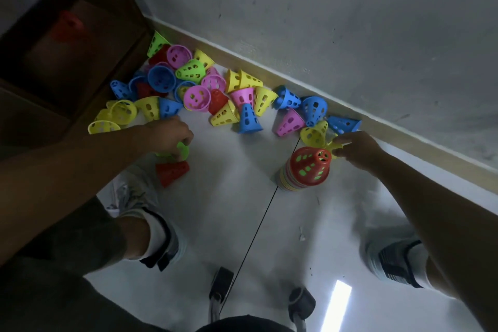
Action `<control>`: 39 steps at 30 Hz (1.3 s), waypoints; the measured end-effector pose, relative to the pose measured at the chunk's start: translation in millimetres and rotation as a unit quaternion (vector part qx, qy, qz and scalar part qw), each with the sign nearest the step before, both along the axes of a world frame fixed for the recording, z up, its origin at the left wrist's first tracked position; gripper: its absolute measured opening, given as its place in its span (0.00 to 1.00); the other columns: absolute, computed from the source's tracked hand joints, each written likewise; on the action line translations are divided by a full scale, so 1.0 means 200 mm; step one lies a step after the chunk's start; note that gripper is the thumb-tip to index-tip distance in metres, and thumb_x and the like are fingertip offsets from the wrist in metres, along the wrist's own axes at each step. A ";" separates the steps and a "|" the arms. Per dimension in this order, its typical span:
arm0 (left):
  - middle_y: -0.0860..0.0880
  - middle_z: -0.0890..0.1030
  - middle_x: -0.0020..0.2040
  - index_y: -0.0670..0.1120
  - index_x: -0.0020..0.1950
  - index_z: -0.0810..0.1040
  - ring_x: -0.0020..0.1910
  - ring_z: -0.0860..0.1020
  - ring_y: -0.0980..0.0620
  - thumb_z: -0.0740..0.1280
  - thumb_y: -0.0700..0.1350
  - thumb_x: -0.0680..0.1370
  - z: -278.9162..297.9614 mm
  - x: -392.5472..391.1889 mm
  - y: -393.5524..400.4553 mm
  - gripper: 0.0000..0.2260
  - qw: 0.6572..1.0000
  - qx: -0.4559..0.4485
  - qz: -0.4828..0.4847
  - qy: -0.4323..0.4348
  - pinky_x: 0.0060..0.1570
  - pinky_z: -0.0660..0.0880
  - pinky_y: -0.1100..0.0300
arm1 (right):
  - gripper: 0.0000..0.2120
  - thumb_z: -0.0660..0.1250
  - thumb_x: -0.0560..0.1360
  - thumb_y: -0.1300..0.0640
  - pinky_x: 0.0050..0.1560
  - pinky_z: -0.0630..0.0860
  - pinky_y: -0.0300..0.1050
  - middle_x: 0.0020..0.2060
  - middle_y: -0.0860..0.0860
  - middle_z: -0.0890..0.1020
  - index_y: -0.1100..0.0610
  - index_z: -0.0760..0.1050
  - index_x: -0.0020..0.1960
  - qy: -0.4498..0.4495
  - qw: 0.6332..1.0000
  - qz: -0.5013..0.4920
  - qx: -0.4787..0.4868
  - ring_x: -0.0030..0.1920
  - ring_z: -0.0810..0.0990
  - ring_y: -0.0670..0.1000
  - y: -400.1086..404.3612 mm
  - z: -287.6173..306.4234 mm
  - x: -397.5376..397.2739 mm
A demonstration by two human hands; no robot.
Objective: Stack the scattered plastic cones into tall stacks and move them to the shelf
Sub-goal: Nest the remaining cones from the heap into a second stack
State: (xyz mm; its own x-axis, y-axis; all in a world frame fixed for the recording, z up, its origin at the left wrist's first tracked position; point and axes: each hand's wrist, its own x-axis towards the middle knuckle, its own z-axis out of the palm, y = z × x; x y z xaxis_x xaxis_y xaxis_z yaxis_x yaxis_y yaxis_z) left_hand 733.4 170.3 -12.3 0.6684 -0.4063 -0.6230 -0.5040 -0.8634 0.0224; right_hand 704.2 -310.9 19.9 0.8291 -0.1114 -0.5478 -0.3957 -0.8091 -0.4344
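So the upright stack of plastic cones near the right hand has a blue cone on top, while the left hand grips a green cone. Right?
Not quite: in the head view, the upright stack of plastic cones near the right hand is topped by a red cone, not blue. The left hand does grip a green cone.

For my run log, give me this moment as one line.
left hand: grips green cone | right hand: pinches yellow cone | stack: red on top, upright | pile: scattered by wall

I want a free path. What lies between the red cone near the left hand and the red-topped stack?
In the head view, only bare pale floor separates the red plastic cone from the red-topped cone stack.
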 end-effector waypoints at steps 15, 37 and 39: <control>0.50 0.77 0.43 0.47 0.45 0.75 0.40 0.72 0.53 0.69 0.53 0.79 0.00 0.01 -0.02 0.10 1.000 -0.019 -0.002 -0.023 0.44 0.75 0.50 | 0.08 0.73 0.73 0.68 0.48 0.82 0.42 0.46 0.60 0.84 0.64 0.83 0.52 -0.141 0.943 -0.173 0.245 0.43 0.82 0.55 0.03 0.33 0.01; 0.36 0.83 0.54 0.41 0.57 0.73 0.48 0.86 0.40 0.64 0.43 0.84 0.64 -0.01 -0.82 0.06 0.649 -0.588 0.449 0.178 0.47 0.84 0.53 | 0.34 0.66 0.69 0.78 0.59 0.80 0.49 0.61 0.63 0.80 0.60 0.69 0.72 0.091 0.847 -0.009 0.523 0.58 0.81 0.59 0.10 0.74 -0.16; 0.37 0.83 0.56 0.38 0.60 0.73 0.52 0.85 0.40 0.65 0.40 0.83 0.70 0.00 -0.84 0.08 0.611 -0.616 0.448 0.216 0.50 0.83 0.53 | 0.35 0.67 0.69 0.79 0.62 0.78 0.54 0.65 0.66 0.76 0.60 0.67 0.73 0.093 0.855 0.014 0.510 0.61 0.79 0.62 0.10 0.73 -0.17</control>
State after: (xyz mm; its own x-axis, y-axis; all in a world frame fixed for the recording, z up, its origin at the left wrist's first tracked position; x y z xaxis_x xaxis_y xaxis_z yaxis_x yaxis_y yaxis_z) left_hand 732.8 2.3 128.0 0.8478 -0.3371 -0.4095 0.4408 0.0184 0.8974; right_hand 669.2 -290.5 166.6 0.7122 0.5213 -0.4701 -0.5211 -0.0560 -0.8516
